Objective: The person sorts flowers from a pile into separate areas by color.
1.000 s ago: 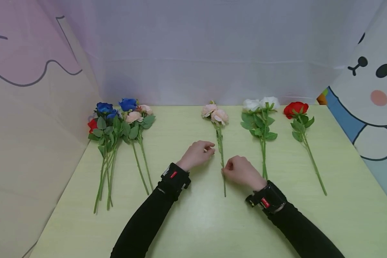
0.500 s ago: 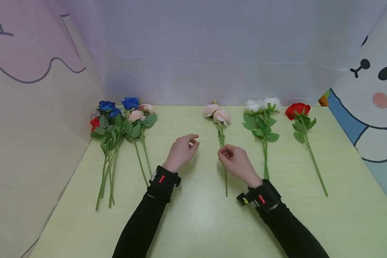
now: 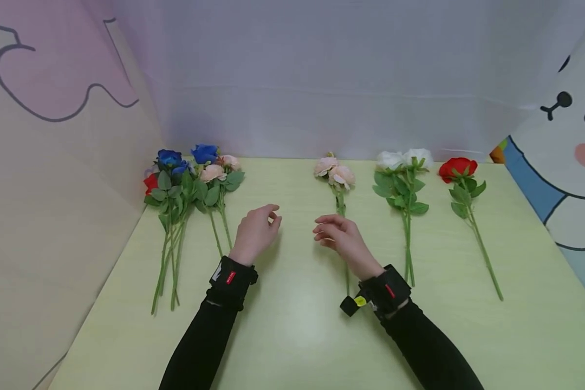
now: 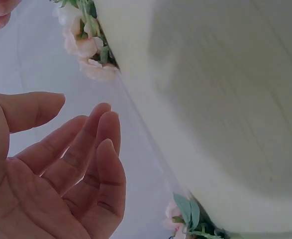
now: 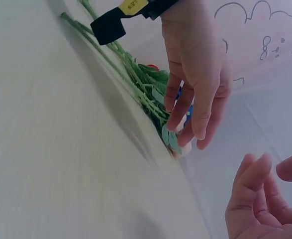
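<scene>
My left hand (image 3: 255, 234) hovers over the table, right of the left-hand flowers, its fingers loosely bent around nothing. In the left wrist view that left hand (image 4: 71, 174) shows its palm bare. My right hand (image 3: 347, 245) is held above the stem of the pale pink flowers (image 3: 340, 176), covering part of it. Nothing sits between its relaxed fingers, and the right wrist view shows this right hand (image 5: 265, 204) apart from any stem. Nearest the left hand lies a pair of stems with pink blooms (image 3: 213, 173) and green leaves.
At the far left lie bunched stems with blue roses (image 3: 169, 157) and a red bloom (image 3: 151, 183). White flowers (image 3: 403, 158) lie right of the pink ones, then a single red rose (image 3: 458, 169). A curtain (image 3: 292, 108) hangs behind the pale table (image 3: 292, 346).
My left hand has drawn away leftward from the pink flowers. The right hand has risen along their stem and its fingers have loosened. The flowers lie as before; the head view has shifted slightly.
</scene>
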Available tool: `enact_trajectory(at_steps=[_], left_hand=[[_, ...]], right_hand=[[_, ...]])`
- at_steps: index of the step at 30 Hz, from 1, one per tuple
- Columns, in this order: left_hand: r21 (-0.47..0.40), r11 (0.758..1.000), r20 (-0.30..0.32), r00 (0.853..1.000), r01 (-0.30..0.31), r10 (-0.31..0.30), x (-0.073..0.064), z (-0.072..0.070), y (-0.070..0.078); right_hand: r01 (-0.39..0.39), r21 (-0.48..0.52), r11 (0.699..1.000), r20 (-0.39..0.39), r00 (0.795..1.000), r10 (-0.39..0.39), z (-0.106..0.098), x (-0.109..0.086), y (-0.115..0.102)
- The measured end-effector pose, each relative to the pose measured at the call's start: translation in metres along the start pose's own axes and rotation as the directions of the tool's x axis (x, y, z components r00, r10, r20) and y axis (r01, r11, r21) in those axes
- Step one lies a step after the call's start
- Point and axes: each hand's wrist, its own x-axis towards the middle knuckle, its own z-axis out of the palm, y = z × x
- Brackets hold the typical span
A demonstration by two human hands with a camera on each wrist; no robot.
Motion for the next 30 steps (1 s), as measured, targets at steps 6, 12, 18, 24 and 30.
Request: enact_trajectory(at_steps=[6,12,18,24,30], left_hand=[[0.024,1.000,-0.016,1.000,0.013,-0.013,-0.006,-0.014,-0.014],[0.072,0.995,-0.032,0.997,0.070,-0.068,-0.015,-0.031,-0.031],[0.120,0.984,-0.069,0.990,0.129,-0.121,-0.025,-0.047,-0.052],[0.156,0.975,-0.106,0.984,0.157,-0.142,-0.033,-0.053,-0.073],[0.198,0.956,-0.094,0.975,0.216,-0.200,-0.036,-0.056,-0.087]], right_hand=[[-0.079,0.183,0.980,0.032,0.997,0.074,0.014,0.006,0.000],[-0.143,0.332,0.932,0.060,0.990,0.131,0.028,0.012,0.001],[-0.199,0.387,0.900,0.084,0.980,0.180,0.044,0.017,0.001],[-0.233,0.381,0.895,0.116,0.972,0.204,0.058,0.020,0.001],[-0.249,0.370,0.895,0.134,0.968,0.214,0.068,0.021,0.005]])
